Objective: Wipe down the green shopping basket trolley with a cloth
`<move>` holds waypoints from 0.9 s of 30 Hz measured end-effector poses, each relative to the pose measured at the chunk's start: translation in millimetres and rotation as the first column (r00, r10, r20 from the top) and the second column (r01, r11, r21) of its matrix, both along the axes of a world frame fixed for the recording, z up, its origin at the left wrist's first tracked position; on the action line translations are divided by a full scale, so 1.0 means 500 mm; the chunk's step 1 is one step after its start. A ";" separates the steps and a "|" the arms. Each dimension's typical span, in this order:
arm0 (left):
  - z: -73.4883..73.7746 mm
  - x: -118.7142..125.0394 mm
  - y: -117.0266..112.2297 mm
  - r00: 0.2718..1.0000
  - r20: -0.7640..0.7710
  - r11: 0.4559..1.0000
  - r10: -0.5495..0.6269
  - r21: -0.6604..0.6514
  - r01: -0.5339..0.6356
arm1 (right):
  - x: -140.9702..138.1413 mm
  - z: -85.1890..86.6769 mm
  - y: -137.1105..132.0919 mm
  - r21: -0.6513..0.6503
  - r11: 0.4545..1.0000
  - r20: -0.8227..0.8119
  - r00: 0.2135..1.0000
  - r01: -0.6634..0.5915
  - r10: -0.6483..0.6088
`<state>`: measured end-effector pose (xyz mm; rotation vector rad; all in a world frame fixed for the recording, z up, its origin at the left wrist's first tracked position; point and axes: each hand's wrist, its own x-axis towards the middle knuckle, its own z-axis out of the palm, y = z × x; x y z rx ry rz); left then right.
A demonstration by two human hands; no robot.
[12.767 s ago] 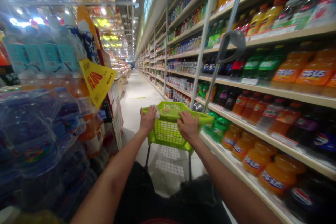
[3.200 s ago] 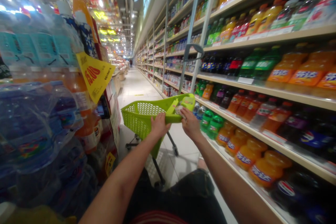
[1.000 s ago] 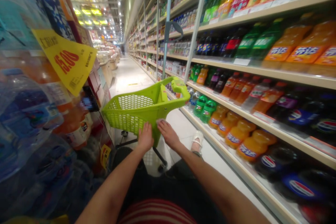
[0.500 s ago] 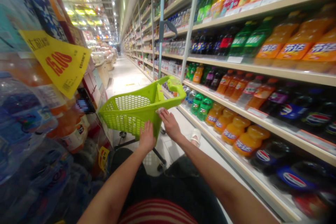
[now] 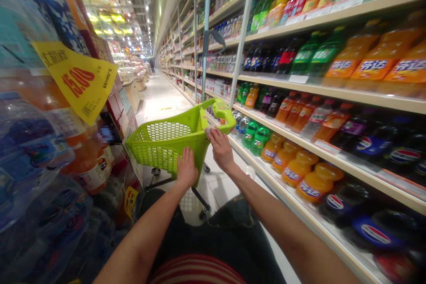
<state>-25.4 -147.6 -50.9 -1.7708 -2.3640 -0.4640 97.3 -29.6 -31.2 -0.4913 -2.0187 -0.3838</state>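
A lime-green shopping cart (image 5: pixel 156 150) with a perforated basket stands side-on before me, its handle end pointing right. My left hand (image 5: pixel 187 169) rests flat against the basket's side, fingers stretched out and holding nothing. Under the fingertips of my right hand (image 5: pixel 221 150) is a small whitish wipe or tissue (image 5: pixel 209 130), pressed onto the cart's upper rim just below the handle (image 5: pixel 226 113). Most of the wipe is hidden by the fingers.
Shelves of soft-drink bottles (image 5: pixel 301 175) line the right side. Shrink-wrapped bottles (image 5: pixel 43 142) and a yellow price sign (image 5: pixel 81 84) stand close on the left. Cart wheels (image 5: pixel 204 211) rest on the tiled floor (image 5: pixel 159 93), and the aisle runs ahead.
My right hand has slid the wipe up and right along the rim toward the handle. My left hand has shifted slightly upward on the basket side.
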 end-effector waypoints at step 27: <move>-0.029 -0.051 -0.019 0.996 -0.091 0.999 0.009 -0.048 -0.013 | -0.054 -0.128 -0.010 -0.031 0.993 0.283 0.952 -0.114 0.118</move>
